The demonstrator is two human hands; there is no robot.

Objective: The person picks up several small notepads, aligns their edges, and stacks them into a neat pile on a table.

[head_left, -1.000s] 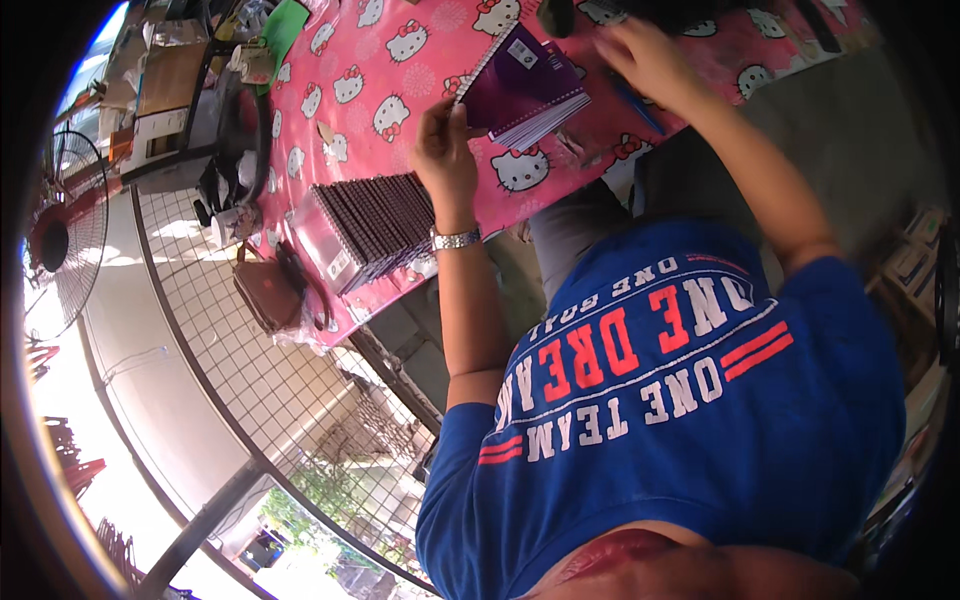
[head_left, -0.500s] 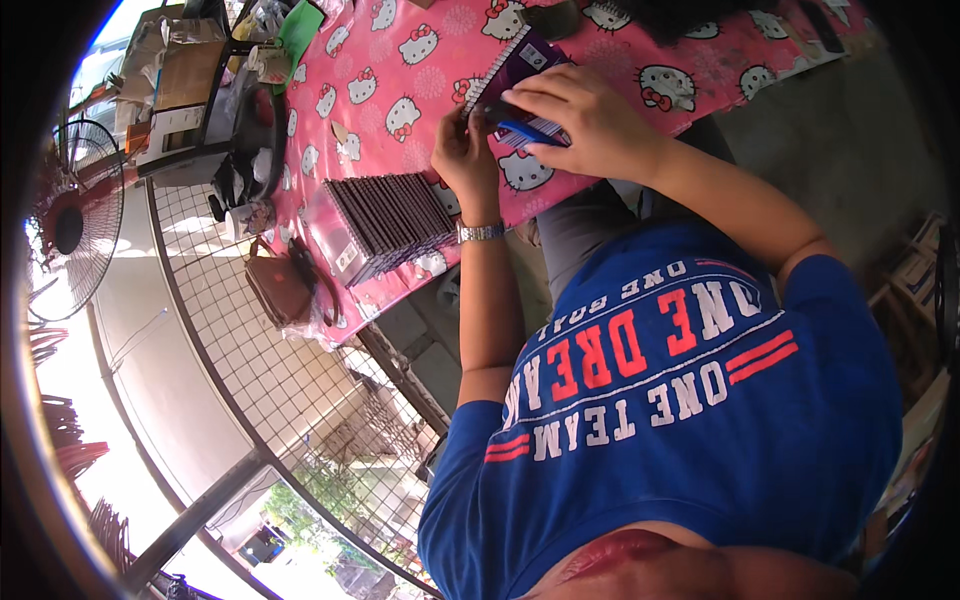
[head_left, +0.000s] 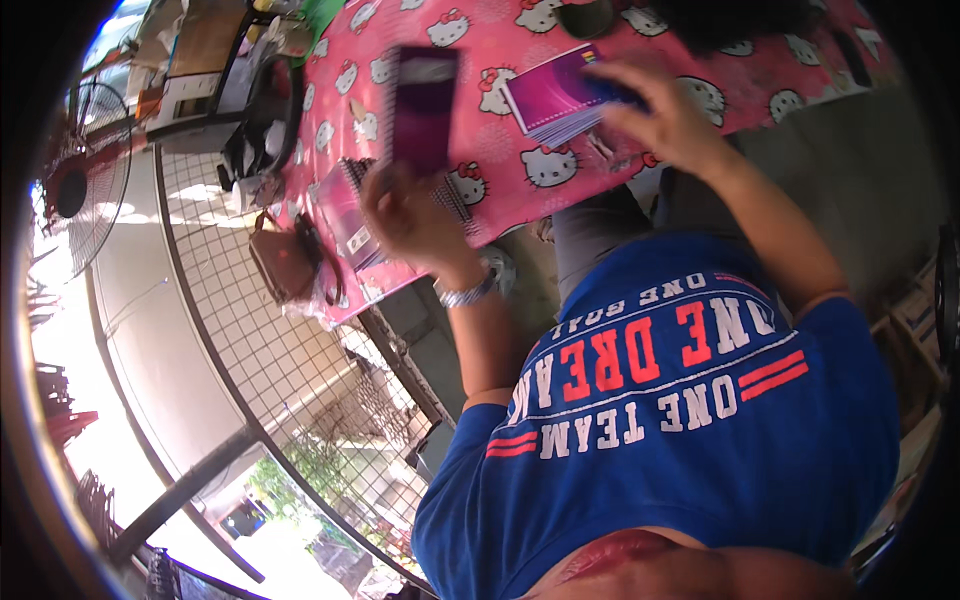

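Observation:
My left hand [head_left: 405,215], with a metal-band watch on its wrist, grips the lower end of a purple spiral notebook [head_left: 425,110], blurred by motion, raised beside and partly over a stack of spiral-bound notebooks [head_left: 345,215]. My right hand [head_left: 665,120] is closed around a blue-handled hand tool [head_left: 612,90]; its kind cannot be made out. That tool is over the right end of a small pile of purple booklets [head_left: 555,85], which has a row of punched holes along its near edge. Both hands are above the table, apart from each other.
A pink patterned cloth covers the table [head_left: 530,215]. A brown bag [head_left: 285,260] is at its left edge, near a wire mesh panel [head_left: 260,330]. A dark bowl-like object [head_left: 585,18] and a black item [head_left: 720,20] lie at the far side. A fan [head_left: 85,180] stands far left.
My left hand has moved left, carrying a spiral notebook away from my right hand. My right hand has shifted right with the blue tool, and the purple booklet pile is now uncovered.

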